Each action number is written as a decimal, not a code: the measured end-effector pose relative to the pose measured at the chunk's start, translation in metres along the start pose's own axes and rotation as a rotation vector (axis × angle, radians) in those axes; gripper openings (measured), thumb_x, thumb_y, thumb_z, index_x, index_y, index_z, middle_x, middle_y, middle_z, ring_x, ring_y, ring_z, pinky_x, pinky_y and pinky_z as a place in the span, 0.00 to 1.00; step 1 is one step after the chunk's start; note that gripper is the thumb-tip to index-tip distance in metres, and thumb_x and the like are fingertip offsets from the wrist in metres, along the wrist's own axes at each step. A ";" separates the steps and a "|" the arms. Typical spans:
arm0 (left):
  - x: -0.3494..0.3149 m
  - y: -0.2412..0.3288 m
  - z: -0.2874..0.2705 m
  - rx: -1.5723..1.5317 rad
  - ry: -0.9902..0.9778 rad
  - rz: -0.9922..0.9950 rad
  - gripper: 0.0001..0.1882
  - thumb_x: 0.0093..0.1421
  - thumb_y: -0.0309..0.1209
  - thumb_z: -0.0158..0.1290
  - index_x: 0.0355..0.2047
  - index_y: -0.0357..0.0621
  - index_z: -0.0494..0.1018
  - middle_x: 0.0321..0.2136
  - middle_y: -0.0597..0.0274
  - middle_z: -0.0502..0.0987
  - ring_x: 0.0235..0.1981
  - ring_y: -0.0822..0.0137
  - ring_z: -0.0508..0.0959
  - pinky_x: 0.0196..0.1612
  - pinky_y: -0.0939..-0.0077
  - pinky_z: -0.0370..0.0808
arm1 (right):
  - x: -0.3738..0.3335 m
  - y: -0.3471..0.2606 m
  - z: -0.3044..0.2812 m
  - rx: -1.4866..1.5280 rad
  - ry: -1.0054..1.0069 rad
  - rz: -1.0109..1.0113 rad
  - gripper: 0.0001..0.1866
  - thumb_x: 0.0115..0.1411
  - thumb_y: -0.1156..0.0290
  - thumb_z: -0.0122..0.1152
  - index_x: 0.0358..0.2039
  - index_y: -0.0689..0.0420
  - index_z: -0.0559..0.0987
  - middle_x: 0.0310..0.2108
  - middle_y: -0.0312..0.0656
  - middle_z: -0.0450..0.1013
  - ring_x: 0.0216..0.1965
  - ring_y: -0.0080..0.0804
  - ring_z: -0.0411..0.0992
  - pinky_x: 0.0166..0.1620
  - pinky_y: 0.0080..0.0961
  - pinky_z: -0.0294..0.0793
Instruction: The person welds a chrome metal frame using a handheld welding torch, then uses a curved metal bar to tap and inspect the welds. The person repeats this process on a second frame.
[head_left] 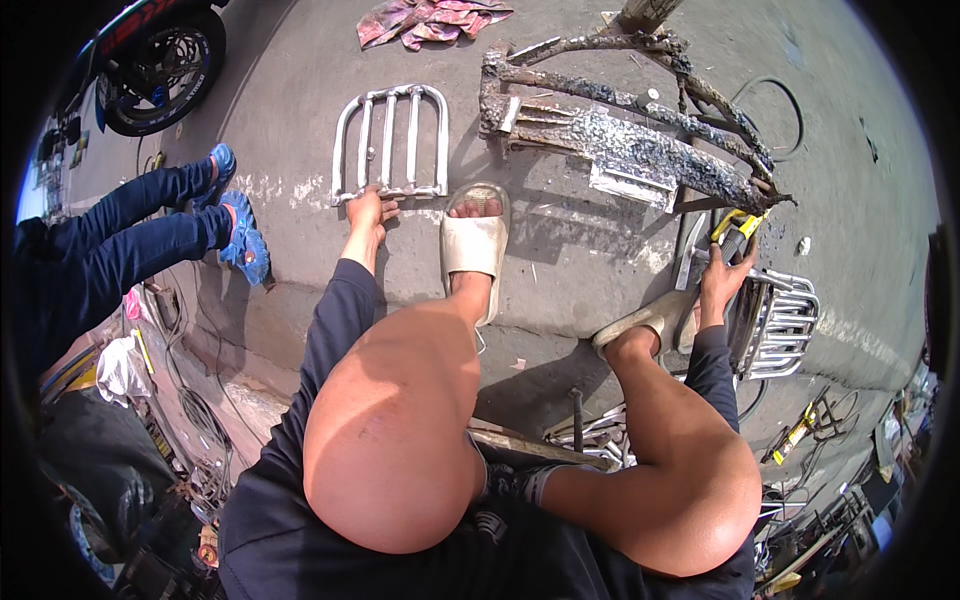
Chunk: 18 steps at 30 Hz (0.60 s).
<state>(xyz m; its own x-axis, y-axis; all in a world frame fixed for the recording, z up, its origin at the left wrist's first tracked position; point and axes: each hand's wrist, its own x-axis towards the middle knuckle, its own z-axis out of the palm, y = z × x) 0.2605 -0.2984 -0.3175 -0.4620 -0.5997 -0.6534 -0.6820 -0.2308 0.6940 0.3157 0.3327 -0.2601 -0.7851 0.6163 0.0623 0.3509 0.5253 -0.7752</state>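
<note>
My left hand [370, 212] is closed on the near bar of a silver metal rack [414, 140], a rounded frame with several parallel bars, lying on the concrete beside my left sandal [474, 235]. Off to the right, my right hand [722, 285] has its fingers around a yellow-and-black tool [738, 238]; its exact kind is partly hidden by the hand. Next to that hand are more silver barred racks [785, 325], close to my right sandal [645, 318]. Just beyond the tool lies a rusty, spatter-covered metal frame [640, 135].
A person's legs in dark trousers and blue shoes [243, 240] reach in from the left. Behind them stands a motorcycle wheel [165, 75]. A patterned cloth [430, 22] lies at the far side. Cables [200, 410] run along the left, and another yellow tool [795, 432] lies at right.
</note>
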 end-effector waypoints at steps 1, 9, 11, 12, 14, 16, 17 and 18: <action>0.002 0.008 -0.002 0.000 -0.012 0.015 0.17 0.72 0.33 0.47 0.49 0.27 0.70 0.33 0.48 0.81 0.23 0.61 0.83 0.24 0.67 0.85 | 0.000 -0.002 0.001 0.013 -0.002 0.007 0.44 0.59 0.75 0.68 0.73 0.59 0.56 0.64 0.60 0.66 0.62 0.49 0.70 0.63 0.38 0.67; -0.019 0.044 0.003 0.586 -0.061 0.272 0.13 0.70 0.34 0.52 0.39 0.35 0.77 0.23 0.54 0.82 0.15 0.65 0.80 0.18 0.69 0.76 | 0.001 0.000 0.004 0.032 0.059 -0.016 0.42 0.59 0.75 0.70 0.71 0.59 0.60 0.63 0.58 0.69 0.62 0.48 0.71 0.63 0.38 0.67; -0.041 0.030 0.013 0.803 -0.071 0.441 0.15 0.65 0.38 0.57 0.42 0.38 0.75 0.26 0.53 0.84 0.26 0.56 0.84 0.31 0.58 0.80 | 0.006 0.004 0.002 0.046 0.065 -0.018 0.40 0.60 0.74 0.69 0.70 0.60 0.62 0.63 0.59 0.69 0.63 0.49 0.70 0.64 0.38 0.66; -0.052 0.023 0.018 0.942 -0.060 0.580 0.17 0.63 0.40 0.59 0.43 0.39 0.75 0.27 0.52 0.84 0.30 0.52 0.85 0.37 0.55 0.80 | 0.010 0.006 0.001 -0.029 0.091 -0.036 0.39 0.60 0.73 0.69 0.70 0.60 0.62 0.63 0.59 0.69 0.63 0.50 0.70 0.64 0.39 0.66; -0.066 0.013 0.027 0.957 -0.084 0.568 0.21 0.62 0.44 0.61 0.46 0.41 0.74 0.26 0.53 0.83 0.38 0.45 0.84 0.45 0.51 0.78 | 0.021 0.010 -0.003 -0.133 0.134 -0.095 0.38 0.61 0.72 0.68 0.69 0.60 0.64 0.63 0.59 0.69 0.63 0.52 0.70 0.65 0.39 0.65; -0.067 0.014 0.031 0.957 0.040 0.727 0.23 0.62 0.43 0.61 0.50 0.41 0.73 0.36 0.49 0.81 0.40 0.45 0.83 0.46 0.51 0.77 | 0.028 0.016 -0.004 -0.188 0.104 -0.122 0.36 0.61 0.71 0.68 0.67 0.60 0.66 0.61 0.58 0.71 0.61 0.54 0.71 0.64 0.41 0.66; -0.063 0.017 0.033 0.939 0.095 0.818 0.23 0.62 0.42 0.61 0.51 0.41 0.72 0.40 0.48 0.80 0.42 0.44 0.82 0.47 0.51 0.77 | 0.032 0.019 -0.004 -0.212 0.094 -0.137 0.35 0.61 0.70 0.69 0.67 0.60 0.67 0.60 0.58 0.72 0.61 0.55 0.71 0.64 0.41 0.66; -0.058 0.021 0.033 0.911 0.163 0.902 0.24 0.62 0.42 0.61 0.52 0.40 0.72 0.43 0.46 0.79 0.44 0.44 0.81 0.48 0.52 0.76 | 0.035 0.022 -0.005 -0.226 0.096 -0.170 0.34 0.61 0.69 0.69 0.66 0.60 0.69 0.59 0.58 0.73 0.60 0.56 0.71 0.63 0.42 0.66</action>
<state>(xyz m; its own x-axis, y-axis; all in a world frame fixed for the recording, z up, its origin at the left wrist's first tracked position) 0.2541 -0.2435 -0.2747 -0.9286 -0.3703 0.0238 -0.3358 0.8658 0.3709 0.2988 0.3686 -0.2719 -0.7944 0.5550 0.2467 0.3317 0.7367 -0.5893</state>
